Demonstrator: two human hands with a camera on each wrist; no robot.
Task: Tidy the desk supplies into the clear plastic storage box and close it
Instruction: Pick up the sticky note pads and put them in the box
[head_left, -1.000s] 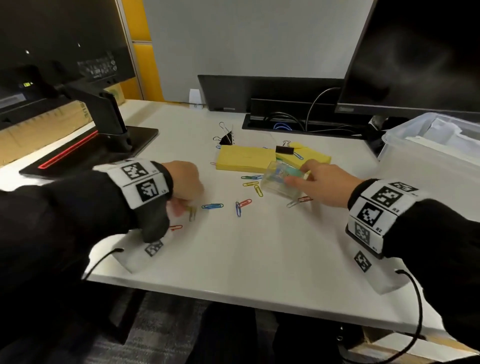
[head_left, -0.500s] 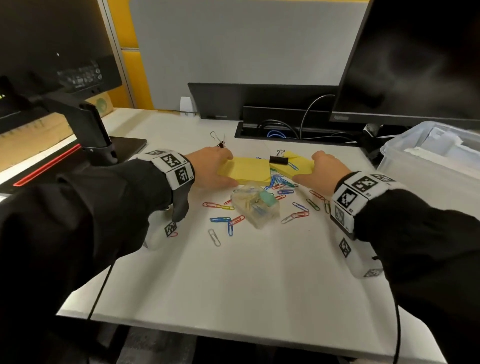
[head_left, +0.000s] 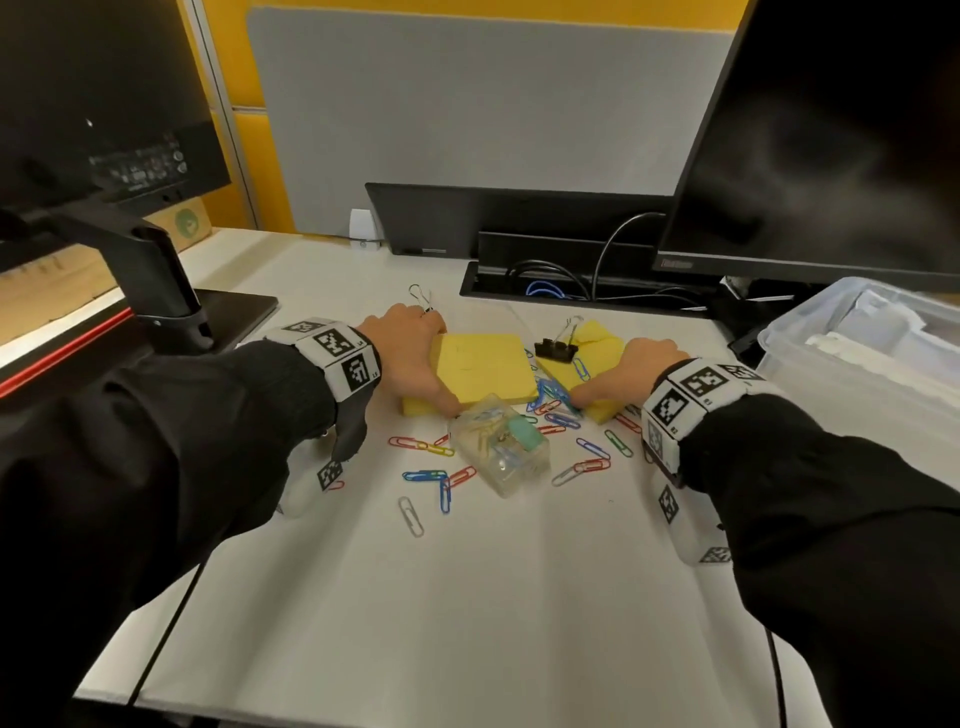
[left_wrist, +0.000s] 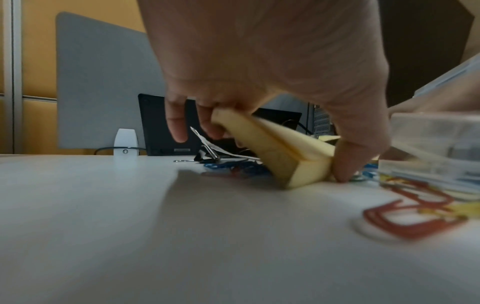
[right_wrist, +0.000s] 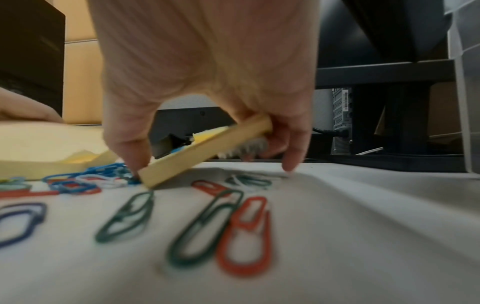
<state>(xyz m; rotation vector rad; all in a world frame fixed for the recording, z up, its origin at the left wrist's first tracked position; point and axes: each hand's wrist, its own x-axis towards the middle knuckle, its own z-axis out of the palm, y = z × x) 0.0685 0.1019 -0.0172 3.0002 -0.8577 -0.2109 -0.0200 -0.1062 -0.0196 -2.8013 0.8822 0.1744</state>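
Note:
My left hand (head_left: 410, 358) grips a yellow sticky-note pad (head_left: 480, 366) by its left edge, thumb and fingers tilting it up off the desk (left_wrist: 280, 148). My right hand (head_left: 631, 371) pinches a second yellow pad (head_left: 597, 353) and lifts its right side (right_wrist: 205, 152). A black binder clip (head_left: 557, 347) sits on that second pad. A small clear plastic case (head_left: 501, 449) with clips inside lies between my hands. Several coloured paper clips (head_left: 592, 462) are scattered round it (right_wrist: 205, 224). The large clear storage box (head_left: 857, 353) stands open at the right.
Another binder clip (head_left: 422, 299) lies behind my left hand. A monitor (head_left: 831, 135) stands at the back right, a monitor stand (head_left: 161, 291) at the left, and a cable tray (head_left: 571, 291) behind the pads. The white desk (head_left: 467, 597) stretches toward me.
Both hands have reached forward from the paper clips and the small case to the yellow pads, and now tilt them up. The small case lies released on the desk.

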